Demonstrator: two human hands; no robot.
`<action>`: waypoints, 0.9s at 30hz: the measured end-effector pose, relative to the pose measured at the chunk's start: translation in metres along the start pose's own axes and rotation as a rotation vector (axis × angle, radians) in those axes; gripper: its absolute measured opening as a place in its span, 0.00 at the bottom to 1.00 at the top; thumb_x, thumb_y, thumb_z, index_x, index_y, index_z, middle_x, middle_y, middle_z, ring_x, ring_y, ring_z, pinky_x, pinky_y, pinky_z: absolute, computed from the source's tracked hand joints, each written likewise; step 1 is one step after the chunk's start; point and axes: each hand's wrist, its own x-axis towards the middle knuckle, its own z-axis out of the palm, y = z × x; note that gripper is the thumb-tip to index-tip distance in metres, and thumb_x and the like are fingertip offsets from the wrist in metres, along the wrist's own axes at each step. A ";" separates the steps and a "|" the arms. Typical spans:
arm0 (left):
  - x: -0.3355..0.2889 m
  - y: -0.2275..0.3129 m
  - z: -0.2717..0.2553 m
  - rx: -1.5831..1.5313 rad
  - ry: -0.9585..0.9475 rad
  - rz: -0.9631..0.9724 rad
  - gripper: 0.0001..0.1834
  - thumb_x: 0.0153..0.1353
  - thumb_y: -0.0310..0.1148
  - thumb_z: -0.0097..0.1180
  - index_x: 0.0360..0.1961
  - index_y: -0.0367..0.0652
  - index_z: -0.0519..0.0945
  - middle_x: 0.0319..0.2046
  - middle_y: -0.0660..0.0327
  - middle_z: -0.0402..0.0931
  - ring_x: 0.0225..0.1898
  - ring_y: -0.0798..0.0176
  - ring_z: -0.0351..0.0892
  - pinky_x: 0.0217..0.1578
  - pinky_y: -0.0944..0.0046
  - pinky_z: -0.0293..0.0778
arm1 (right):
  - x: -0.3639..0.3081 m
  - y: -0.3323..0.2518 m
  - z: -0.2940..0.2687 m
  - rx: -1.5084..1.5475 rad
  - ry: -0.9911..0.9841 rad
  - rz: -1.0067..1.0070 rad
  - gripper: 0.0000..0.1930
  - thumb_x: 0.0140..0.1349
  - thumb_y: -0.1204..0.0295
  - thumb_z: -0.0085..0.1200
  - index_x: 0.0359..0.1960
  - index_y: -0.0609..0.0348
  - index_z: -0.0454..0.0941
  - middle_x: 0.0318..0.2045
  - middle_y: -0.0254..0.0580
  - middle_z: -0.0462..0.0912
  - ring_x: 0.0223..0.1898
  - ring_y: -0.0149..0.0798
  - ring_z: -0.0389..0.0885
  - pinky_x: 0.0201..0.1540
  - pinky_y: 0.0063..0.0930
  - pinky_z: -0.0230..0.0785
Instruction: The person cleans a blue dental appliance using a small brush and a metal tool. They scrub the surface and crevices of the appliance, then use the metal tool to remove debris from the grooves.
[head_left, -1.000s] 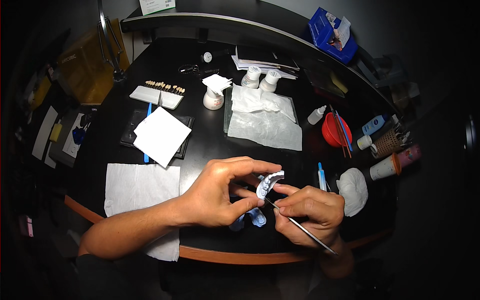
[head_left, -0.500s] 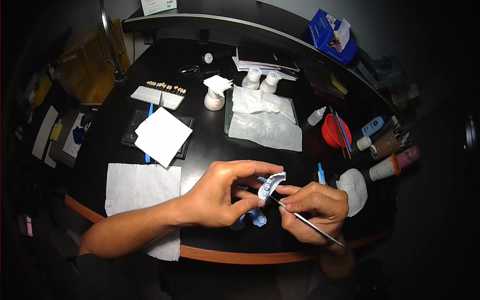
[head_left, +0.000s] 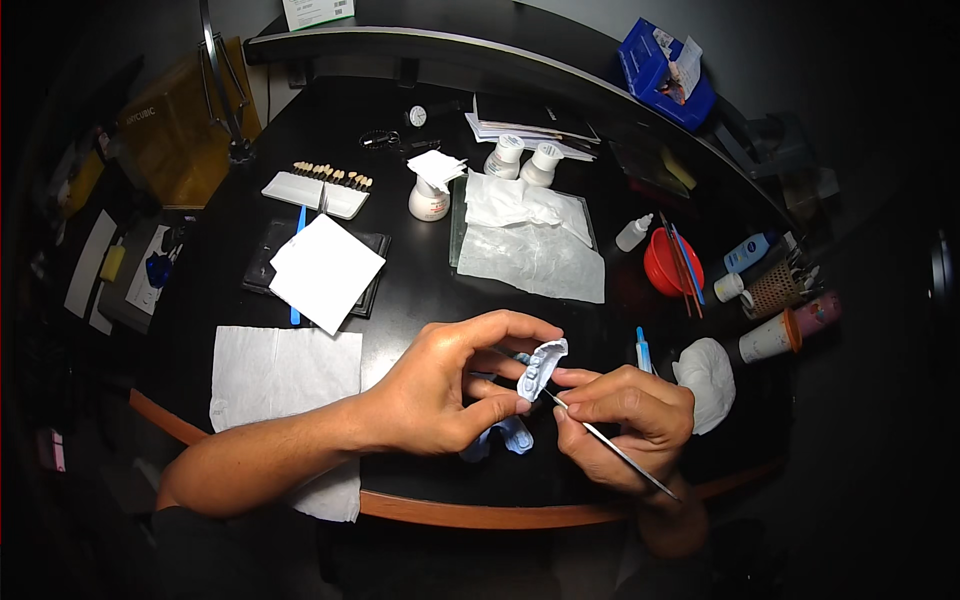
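Between thumb and fingers, my left hand (head_left: 455, 385) holds up a pale blue-grey dental model (head_left: 541, 370), a curved piece with moulded teeth. My right hand (head_left: 632, 420) grips a thin metal dental tool (head_left: 620, 452) like a pen. The tool's tip is at the lower inner side of the model; whether it touches cannot be made out. Below my left hand, a second blue dental piece (head_left: 514, 436) lies on the black desk, partly covered by the hand. A white cloth pad (head_left: 706, 385) sits just beyond my right hand, beside a blue-capped pen-like tool (head_left: 642, 348).
Left of my forearm lies a white paper towel (head_left: 285, 375). Further off are white sheets (head_left: 328, 272) on a black tray, a tooth shade guide (head_left: 318, 190) and a jar (head_left: 429, 203). A glass plate with tissue (head_left: 530, 270) lies ahead; a red bowl (head_left: 668, 268) with brushes stands right.
The dental model has tilted slightly in my left hand and shifted a little left. My right hand and the metal tool have moved slightly left and down with it.
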 end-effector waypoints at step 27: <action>0.007 0.008 -0.005 0.115 0.224 0.018 0.33 0.59 0.12 0.66 0.66 0.32 0.70 0.55 0.50 0.75 0.52 0.64 0.84 0.52 0.67 0.89 | 0.007 0.007 -0.035 -0.090 0.086 0.151 0.10 0.70 0.79 0.52 0.33 0.73 0.83 0.29 0.54 0.85 0.33 0.43 0.89 0.48 0.42 0.86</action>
